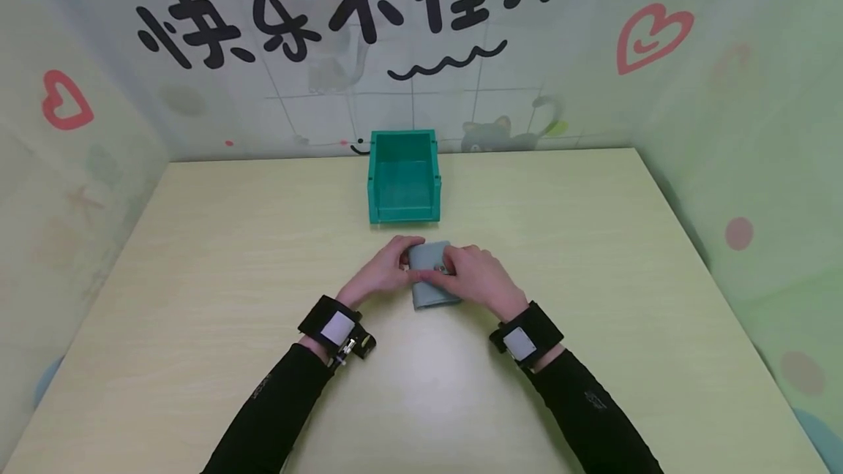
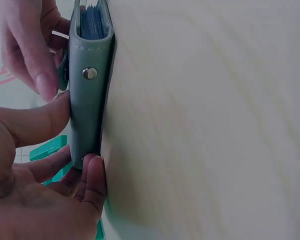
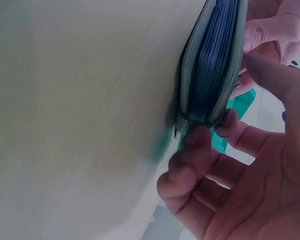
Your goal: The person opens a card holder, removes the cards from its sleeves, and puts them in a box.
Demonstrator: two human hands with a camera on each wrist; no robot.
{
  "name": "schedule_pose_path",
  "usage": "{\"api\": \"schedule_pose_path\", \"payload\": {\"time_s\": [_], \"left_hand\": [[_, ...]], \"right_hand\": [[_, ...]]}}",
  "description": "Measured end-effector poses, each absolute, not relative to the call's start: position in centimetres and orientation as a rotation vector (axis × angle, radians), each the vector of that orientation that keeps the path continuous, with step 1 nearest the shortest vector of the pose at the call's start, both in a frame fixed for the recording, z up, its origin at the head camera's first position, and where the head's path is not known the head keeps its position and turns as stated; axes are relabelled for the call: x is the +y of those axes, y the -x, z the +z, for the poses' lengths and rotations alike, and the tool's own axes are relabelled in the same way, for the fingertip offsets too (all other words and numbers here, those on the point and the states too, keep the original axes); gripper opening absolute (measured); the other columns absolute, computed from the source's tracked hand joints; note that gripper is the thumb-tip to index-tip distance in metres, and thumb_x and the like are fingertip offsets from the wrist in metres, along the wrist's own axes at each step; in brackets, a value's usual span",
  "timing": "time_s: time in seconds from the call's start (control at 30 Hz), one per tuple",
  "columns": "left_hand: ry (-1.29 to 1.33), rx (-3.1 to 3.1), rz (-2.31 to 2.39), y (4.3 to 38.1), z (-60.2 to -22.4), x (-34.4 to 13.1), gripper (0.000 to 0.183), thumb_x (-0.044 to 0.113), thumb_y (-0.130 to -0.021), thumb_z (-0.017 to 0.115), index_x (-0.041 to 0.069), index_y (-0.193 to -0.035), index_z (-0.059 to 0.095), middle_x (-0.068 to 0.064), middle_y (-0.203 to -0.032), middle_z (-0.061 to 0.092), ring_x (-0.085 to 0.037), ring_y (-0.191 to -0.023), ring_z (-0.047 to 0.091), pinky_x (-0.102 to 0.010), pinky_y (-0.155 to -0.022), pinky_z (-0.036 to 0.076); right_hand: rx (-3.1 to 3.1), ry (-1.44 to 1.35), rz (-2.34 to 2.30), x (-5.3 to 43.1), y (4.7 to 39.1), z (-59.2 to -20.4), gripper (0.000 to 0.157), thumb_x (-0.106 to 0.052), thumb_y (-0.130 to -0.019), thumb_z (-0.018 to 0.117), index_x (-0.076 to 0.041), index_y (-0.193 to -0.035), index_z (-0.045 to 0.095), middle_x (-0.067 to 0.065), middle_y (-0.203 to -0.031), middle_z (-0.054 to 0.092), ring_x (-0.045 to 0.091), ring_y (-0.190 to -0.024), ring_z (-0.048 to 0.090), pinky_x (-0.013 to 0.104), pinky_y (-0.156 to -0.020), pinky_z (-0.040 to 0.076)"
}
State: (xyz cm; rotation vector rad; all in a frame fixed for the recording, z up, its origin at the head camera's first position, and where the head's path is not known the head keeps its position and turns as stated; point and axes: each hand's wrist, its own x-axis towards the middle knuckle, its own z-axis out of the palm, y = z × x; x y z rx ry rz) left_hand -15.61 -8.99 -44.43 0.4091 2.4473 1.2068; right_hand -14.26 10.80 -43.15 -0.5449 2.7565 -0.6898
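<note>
A grey-blue card holder (image 1: 435, 297) lies on the table in front of me, between both hands. In the left wrist view, a round metal snap (image 2: 90, 73) shows on its spine. My left hand (image 1: 388, 269) grips the spine side, thumb on the cover and fingers at the far end and lower edge. A stack of thin sleeves (image 3: 217, 65) fills the inside, seen in the right wrist view. My right hand (image 1: 484, 280) holds the opposite side, its fingers curled at the closing strap (image 3: 202, 124) and its thumb over the cover.
Behind the card holder, a green open bin (image 1: 405, 212) stands near the back edge of the pale wooden table (image 1: 263, 225). Printed cloth walls (image 1: 197, 108) rise at the back and both sides. Each wrist wears a black strap (image 1: 533, 331).
</note>
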Motion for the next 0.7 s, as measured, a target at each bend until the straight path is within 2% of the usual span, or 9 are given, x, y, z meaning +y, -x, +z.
{"api": "schedule_pose_path", "payload": {"time_s": [0.1, 0.17, 0.43, 0.7], "left_hand": [[-0.385, 2.454, 1.22, 15.9, -44.4, -9.1, 0.054, 0.006, -0.094, 0.065, -0.002, -0.145, 0.047, -0.019, -0.123, 0.051, -0.025, -0.1, 0.048, -0.028, -0.082, 0.039], [-0.383, 2.455, 1.23, 16.0, -44.4, -9.0, 0.051, 0.005, -0.094, 0.064, -0.003, -0.143, 0.05, -0.019, -0.119, 0.052, -0.024, -0.097, 0.048, -0.025, -0.079, 0.038], [-0.319, 2.468, 1.258, 15.9, -44.4, -8.8, 0.047, 0.003, -0.094, 0.065, -0.002, -0.139, 0.053, -0.019, -0.119, 0.052, -0.024, -0.096, 0.049, -0.025, -0.078, 0.038], [-0.296, 2.464, 1.281, 15.8, -44.7, -8.8, 0.047, 0.003, -0.094, 0.064, 0.0, -0.139, 0.053, -0.018, -0.117, 0.052, -0.025, -0.097, 0.049, -0.027, -0.079, 0.038]], "right_hand": [[2.773, 0.538, -0.659, 10.6, 14.5, -43.2, 0.046, -0.05, -0.092, 0.069, -0.011, -0.075, 0.05, -0.002, -0.061, 0.039, 0.013, -0.055, 0.043, 0.023, -0.052, 0.027], [2.78, 0.548, -0.636, 10.5, 14.7, -43.2, 0.043, -0.045, -0.093, 0.07, -0.011, -0.074, 0.051, -0.002, -0.061, 0.039, 0.013, -0.055, 0.042, 0.023, -0.052, 0.026], [2.74, 0.667, -0.677, 10.4, 15.3, -43.5, 0.033, -0.023, -0.102, 0.059, -0.01, -0.072, 0.052, -0.001, -0.063, 0.039, 0.014, -0.06, 0.046, 0.022, -0.055, 0.032], [2.725, 0.738, -0.797, 11.1, 15.7, -44.3, 0.035, -0.019, -0.103, 0.056, -0.011, -0.07, 0.049, -0.002, -0.063, 0.037, 0.012, -0.061, 0.043, 0.022, -0.058, 0.032]]}}
